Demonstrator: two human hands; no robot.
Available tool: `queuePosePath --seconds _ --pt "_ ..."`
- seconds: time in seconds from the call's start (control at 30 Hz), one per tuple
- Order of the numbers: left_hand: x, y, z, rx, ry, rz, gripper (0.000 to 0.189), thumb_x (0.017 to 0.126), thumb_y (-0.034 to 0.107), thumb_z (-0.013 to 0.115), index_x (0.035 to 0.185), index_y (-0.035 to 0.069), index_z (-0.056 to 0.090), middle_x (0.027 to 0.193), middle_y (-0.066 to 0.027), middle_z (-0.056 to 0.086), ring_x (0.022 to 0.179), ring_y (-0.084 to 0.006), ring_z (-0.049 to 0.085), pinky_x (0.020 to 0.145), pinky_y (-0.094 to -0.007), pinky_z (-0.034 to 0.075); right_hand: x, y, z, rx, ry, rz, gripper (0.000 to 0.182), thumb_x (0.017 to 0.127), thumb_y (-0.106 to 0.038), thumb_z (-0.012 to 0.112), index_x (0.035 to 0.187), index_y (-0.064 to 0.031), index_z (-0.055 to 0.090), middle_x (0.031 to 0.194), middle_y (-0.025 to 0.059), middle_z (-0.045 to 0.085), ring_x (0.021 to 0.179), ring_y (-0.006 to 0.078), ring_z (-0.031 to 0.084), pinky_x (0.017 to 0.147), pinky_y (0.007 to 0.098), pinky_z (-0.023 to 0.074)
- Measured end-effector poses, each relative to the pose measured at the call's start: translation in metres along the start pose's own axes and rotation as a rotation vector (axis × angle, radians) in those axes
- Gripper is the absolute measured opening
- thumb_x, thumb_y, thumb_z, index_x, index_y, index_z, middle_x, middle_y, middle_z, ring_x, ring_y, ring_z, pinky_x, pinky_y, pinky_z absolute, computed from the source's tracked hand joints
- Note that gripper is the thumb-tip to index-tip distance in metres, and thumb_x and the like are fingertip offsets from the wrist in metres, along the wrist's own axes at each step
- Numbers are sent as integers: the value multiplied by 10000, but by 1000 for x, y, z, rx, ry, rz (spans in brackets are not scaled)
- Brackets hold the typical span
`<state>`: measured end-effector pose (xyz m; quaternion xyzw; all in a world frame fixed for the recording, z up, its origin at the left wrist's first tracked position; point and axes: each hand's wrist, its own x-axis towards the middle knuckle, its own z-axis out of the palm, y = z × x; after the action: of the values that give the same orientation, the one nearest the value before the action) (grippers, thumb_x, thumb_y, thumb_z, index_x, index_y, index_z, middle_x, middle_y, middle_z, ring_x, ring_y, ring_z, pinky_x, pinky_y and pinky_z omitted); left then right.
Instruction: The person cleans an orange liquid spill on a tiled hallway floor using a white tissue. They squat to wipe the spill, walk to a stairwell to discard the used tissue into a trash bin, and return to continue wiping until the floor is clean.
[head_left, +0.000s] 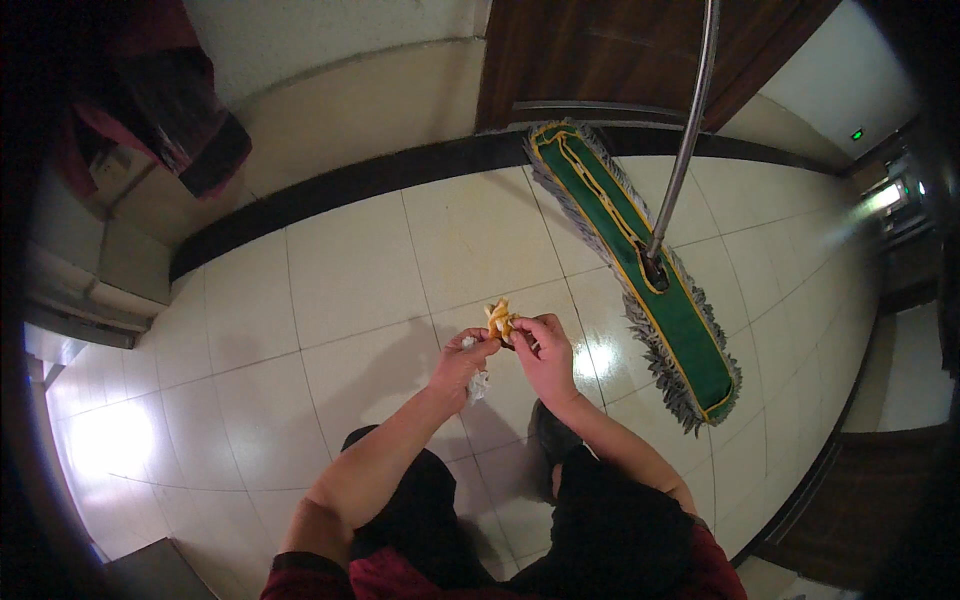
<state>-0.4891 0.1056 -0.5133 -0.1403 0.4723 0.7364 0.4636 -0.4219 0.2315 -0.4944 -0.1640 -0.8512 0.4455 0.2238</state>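
Both of my hands meet in front of me above the tiled floor. My left hand (463, 363) grips one side of a small yellow and brown item (499, 318), perhaps a banana peel or food; its kind is not certain. A crumpled whitish wrapper or tissue (478, 384) shows under the same hand. The fingers of my right hand (545, 355) pinch the item's other side. To the right of my hands, a flat dust mop with a green back and grey fringe (686, 337) lies on the floor, its metal handle (686, 142) rising from it.
A dark wooden door (592, 60) stands beyond the mop, with a black skirting (360, 184) along the wall. Dark red and black clothing (169, 112) hangs at the upper left. Another dark door (862, 502) is at the lower right. A green-lit sign (857, 135) glows far off.
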Motion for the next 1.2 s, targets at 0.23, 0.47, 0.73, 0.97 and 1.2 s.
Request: queuePosePath --seconds 0.23,0.47,0.73,0.97,1.2 --pt "-14 5 7 252 56 137 339 703 302 705 881 92 507 759 11 519 652 -79 433 556 -241 362 -9 -6 5 -66 -63 -106 299 748 29 551 1033 -61 547 885 115 499 766 257 543 619 309 456" --pt "-15 6 9 168 243 123 317 706 270 696 896 108 501 751 12 518 626 -82 428 544 -238 358 -13 -9 12 136 -163 -97 352 748 68 494 1073 -60 533 933 108 495 820 225 540 662 289 462" --pt "0 8 -16 -156 197 91 212 711 179 665 863 125 527 743 25 522 549 -74 405 463 -225 343 -15 -27 6 305 -257 -6 227 764 2 533 986 -48 522 994 64 487 807 148 539 640 236 463" --pt "-9 16 -5 -169 224 68 196 722 154 648 861 97 523 759 9 532 584 -94 442 495 -248 386 -38 -8 27 317 -444 264 150 787 -86 582 894 -24 497 854 42 529 723 117 549 602 242 466" --pt "-1 5 -10 -188 286 173 184 736 145 635 839 79 498 770 -14 526 664 -114 489 569 -277 419 -40 7 19 972 -354 705 87 849 -125 518 926 -86 514 867 16 564 788 101 550 719 266 469"
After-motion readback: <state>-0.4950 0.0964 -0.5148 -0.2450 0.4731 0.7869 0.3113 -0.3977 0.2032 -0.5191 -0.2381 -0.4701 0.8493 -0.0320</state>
